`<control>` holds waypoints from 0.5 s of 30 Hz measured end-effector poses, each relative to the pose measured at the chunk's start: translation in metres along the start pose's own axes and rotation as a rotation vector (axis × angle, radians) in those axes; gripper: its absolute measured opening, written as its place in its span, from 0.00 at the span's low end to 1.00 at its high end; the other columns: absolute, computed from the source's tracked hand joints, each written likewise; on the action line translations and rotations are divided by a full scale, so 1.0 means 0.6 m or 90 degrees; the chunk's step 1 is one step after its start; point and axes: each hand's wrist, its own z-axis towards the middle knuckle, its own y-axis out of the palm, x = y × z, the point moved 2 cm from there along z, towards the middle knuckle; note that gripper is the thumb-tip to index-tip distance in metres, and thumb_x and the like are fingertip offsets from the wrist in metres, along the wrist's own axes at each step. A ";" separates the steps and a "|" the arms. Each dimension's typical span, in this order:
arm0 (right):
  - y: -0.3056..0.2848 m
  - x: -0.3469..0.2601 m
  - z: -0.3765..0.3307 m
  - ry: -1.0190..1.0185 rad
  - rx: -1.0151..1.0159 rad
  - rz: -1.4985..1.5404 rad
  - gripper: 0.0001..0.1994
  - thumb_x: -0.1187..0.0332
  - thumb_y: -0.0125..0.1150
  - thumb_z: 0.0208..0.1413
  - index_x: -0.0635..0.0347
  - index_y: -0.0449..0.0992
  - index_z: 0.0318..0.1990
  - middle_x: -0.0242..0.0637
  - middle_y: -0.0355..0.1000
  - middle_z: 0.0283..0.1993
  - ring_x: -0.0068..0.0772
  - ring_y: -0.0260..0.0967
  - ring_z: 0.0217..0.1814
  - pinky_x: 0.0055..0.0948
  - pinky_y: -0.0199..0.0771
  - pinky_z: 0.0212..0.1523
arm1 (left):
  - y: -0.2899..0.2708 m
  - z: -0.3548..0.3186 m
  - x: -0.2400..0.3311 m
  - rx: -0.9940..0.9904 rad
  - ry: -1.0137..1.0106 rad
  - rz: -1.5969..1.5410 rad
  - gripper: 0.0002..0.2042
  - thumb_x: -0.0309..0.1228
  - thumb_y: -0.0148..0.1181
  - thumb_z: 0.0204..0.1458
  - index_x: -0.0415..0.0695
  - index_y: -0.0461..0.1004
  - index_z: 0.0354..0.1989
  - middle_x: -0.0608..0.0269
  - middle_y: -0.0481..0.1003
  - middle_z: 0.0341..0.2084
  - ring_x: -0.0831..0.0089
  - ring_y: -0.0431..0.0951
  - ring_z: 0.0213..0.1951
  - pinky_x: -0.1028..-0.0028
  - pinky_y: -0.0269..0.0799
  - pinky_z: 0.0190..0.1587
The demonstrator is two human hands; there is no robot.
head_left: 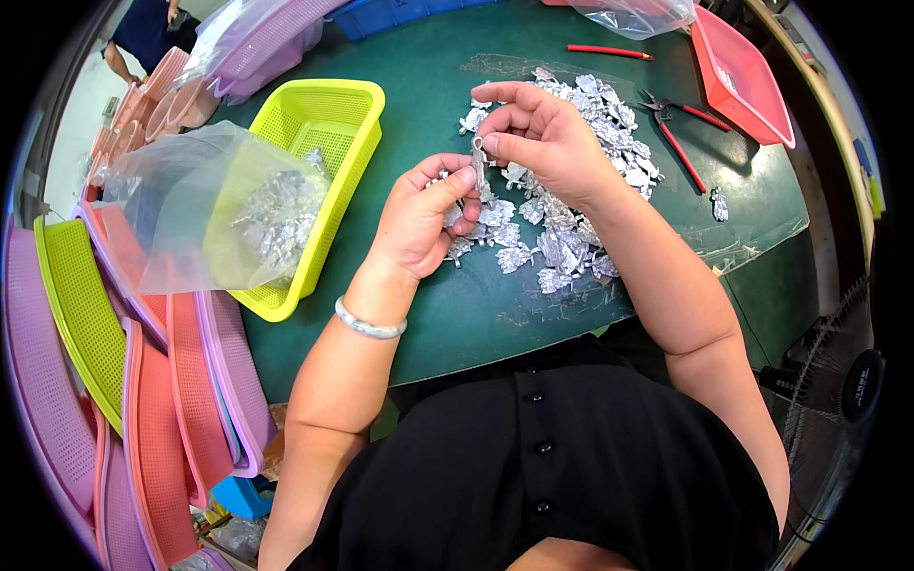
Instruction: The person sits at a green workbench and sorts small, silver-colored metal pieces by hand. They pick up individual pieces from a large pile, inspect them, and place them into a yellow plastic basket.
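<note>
My left hand (417, 217), with a pale bangle on its wrist, is closed on a small silver metal charm (479, 164) held upright between thumb and fingers. Other silver bits show among its curled fingers, but I cannot tell how many. My right hand (547, 138) pinches the charm's small top loop between thumb and forefinger. Under and beyond both hands spreads a pile of similar silver charms (568, 249) on the green tabletop (438, 333). One lone charm (719, 204) lies apart at the right.
Red-handled pliers (678, 152) and a red pen (609, 51) lie beyond my right hand, near a pink tray (747, 86). At left, a clear bag of charms (190, 209) rests in a lime basket (367, 105). Stacked baskets (157, 447), a fan (838, 381) and another person (143, 33) stand around.
</note>
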 end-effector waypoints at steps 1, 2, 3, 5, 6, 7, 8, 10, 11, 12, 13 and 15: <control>0.000 0.000 0.000 0.001 0.000 0.003 0.20 0.79 0.55 0.48 0.70 0.62 0.50 0.34 0.70 0.31 0.20 0.67 0.33 0.19 0.66 0.36 | 0.001 -0.001 0.001 0.003 0.002 0.006 0.05 0.27 0.53 0.51 0.41 0.70 0.35 0.68 0.69 0.24 0.80 0.65 0.23 0.83 0.58 0.21; 0.000 -0.001 -0.001 0.001 0.000 0.005 0.20 0.79 0.55 0.48 0.70 0.62 0.50 0.34 0.71 0.31 0.20 0.67 0.33 0.19 0.66 0.36 | 0.002 -0.001 0.001 0.006 0.003 0.011 0.05 0.27 0.53 0.51 0.41 0.70 0.34 0.68 0.69 0.24 0.80 0.65 0.23 0.83 0.58 0.21; 0.000 0.000 -0.001 0.004 0.000 -0.001 0.20 0.79 0.55 0.47 0.69 0.62 0.51 0.33 0.70 0.32 0.20 0.67 0.33 0.19 0.67 0.36 | 0.002 -0.001 0.001 0.009 0.005 0.017 0.05 0.27 0.54 0.51 0.41 0.70 0.34 0.68 0.69 0.24 0.80 0.65 0.23 0.82 0.58 0.21; 0.000 0.000 -0.001 0.009 0.001 -0.012 0.21 0.79 0.56 0.47 0.66 0.63 0.52 0.32 0.70 0.34 0.18 0.66 0.34 0.18 0.67 0.36 | 0.002 -0.001 0.001 0.014 0.007 0.023 0.05 0.27 0.53 0.51 0.41 0.70 0.34 0.68 0.69 0.24 0.80 0.65 0.23 0.82 0.57 0.21; 0.000 0.001 -0.001 0.006 0.002 -0.019 0.21 0.79 0.56 0.47 0.66 0.63 0.52 0.32 0.70 0.34 0.18 0.66 0.34 0.18 0.67 0.36 | 0.002 -0.001 0.000 0.017 0.008 0.026 0.05 0.27 0.53 0.51 0.41 0.70 0.34 0.68 0.69 0.24 0.80 0.65 0.23 0.82 0.57 0.21; 0.000 0.003 -0.001 0.004 0.004 -0.025 0.21 0.79 0.55 0.47 0.66 0.63 0.52 0.32 0.70 0.34 0.18 0.66 0.34 0.19 0.67 0.36 | 0.001 -0.001 0.000 0.013 0.004 0.022 0.05 0.27 0.53 0.51 0.41 0.70 0.35 0.68 0.69 0.24 0.80 0.65 0.23 0.83 0.58 0.21; 0.000 0.003 -0.001 0.001 0.005 -0.031 0.21 0.79 0.55 0.48 0.66 0.63 0.52 0.32 0.70 0.34 0.18 0.66 0.34 0.19 0.67 0.36 | 0.001 -0.001 0.000 0.009 0.001 0.018 0.06 0.28 0.53 0.51 0.41 0.69 0.35 0.68 0.68 0.24 0.80 0.65 0.23 0.83 0.58 0.21; 0.000 0.002 -0.001 0.007 -0.001 -0.033 0.20 0.80 0.53 0.49 0.67 0.63 0.52 0.33 0.70 0.34 0.19 0.66 0.34 0.19 0.67 0.36 | -0.002 0.001 -0.001 -0.009 -0.023 -0.007 0.07 0.28 0.52 0.52 0.40 0.69 0.36 0.66 0.68 0.24 0.80 0.65 0.22 0.83 0.58 0.21; -0.001 0.001 -0.001 0.009 -0.004 -0.034 0.20 0.80 0.52 0.49 0.67 0.63 0.52 0.33 0.70 0.34 0.19 0.66 0.34 0.19 0.67 0.36 | -0.004 0.002 -0.002 -0.024 -0.043 -0.029 0.07 0.28 0.51 0.52 0.40 0.68 0.37 0.66 0.67 0.24 0.80 0.65 0.22 0.83 0.59 0.21; -0.001 0.001 -0.001 0.001 -0.007 -0.036 0.20 0.80 0.51 0.50 0.67 0.62 0.52 0.34 0.70 0.34 0.19 0.66 0.33 0.19 0.67 0.36 | -0.006 0.003 -0.002 -0.040 -0.062 -0.051 0.08 0.28 0.50 0.52 0.39 0.68 0.38 0.65 0.67 0.25 0.80 0.64 0.22 0.84 0.59 0.20; -0.001 0.002 0.000 -0.007 -0.010 -0.038 0.20 0.80 0.50 0.50 0.67 0.62 0.53 0.35 0.71 0.35 0.20 0.66 0.33 0.19 0.67 0.36 | -0.009 0.004 -0.002 -0.060 -0.074 -0.080 0.08 0.28 0.50 0.52 0.39 0.67 0.39 0.64 0.67 0.25 0.80 0.64 0.22 0.84 0.59 0.20; -0.001 0.001 0.000 -0.019 -0.019 -0.027 0.20 0.80 0.48 0.51 0.67 0.61 0.54 0.36 0.71 0.36 0.21 0.67 0.33 0.20 0.68 0.36 | -0.011 0.006 -0.002 -0.102 -0.097 -0.136 0.09 0.28 0.49 0.53 0.38 0.66 0.41 0.63 0.66 0.25 0.80 0.64 0.22 0.85 0.59 0.19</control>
